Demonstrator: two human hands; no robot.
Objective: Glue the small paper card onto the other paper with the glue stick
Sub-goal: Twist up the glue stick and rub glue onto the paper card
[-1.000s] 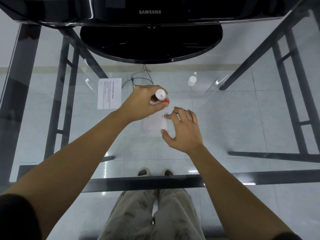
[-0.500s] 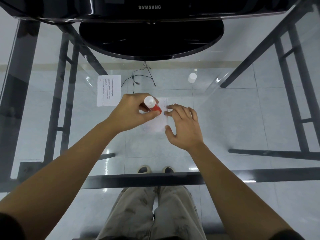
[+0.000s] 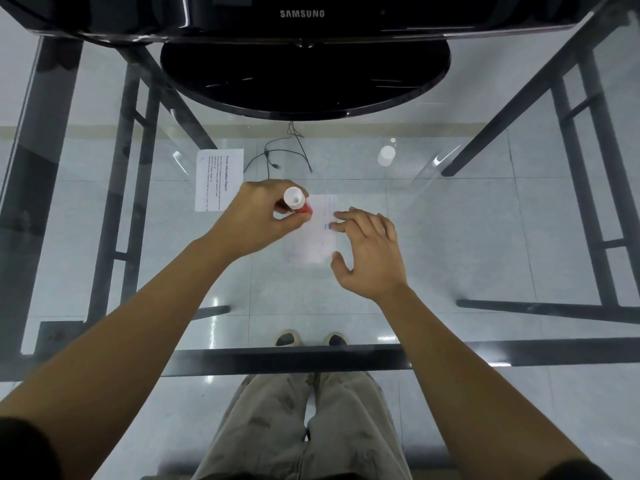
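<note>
My left hand [image 3: 261,216] grips a red glue stick [image 3: 298,203] with a white end that faces up toward me; its lower end meets the small white paper card [image 3: 320,239] lying on the glass table. My right hand [image 3: 369,252] presses straight fingertips onto the card's right edge, thumb apart near the card's lower right corner. The other paper [image 3: 217,180], a white printed sheet, lies flat to the left of the card, behind my left hand, which covers its near right corner.
A black monitor base [image 3: 304,77] stands at the back of the glass table [image 3: 485,237]. A small white cap [image 3: 386,155] stands to the right behind the card. Dark table-frame bars and a cable show through the glass.
My left hand slid the glue stick left along the card, then a little farther up it. My right hand stayed pressed on the card's right edge.
</note>
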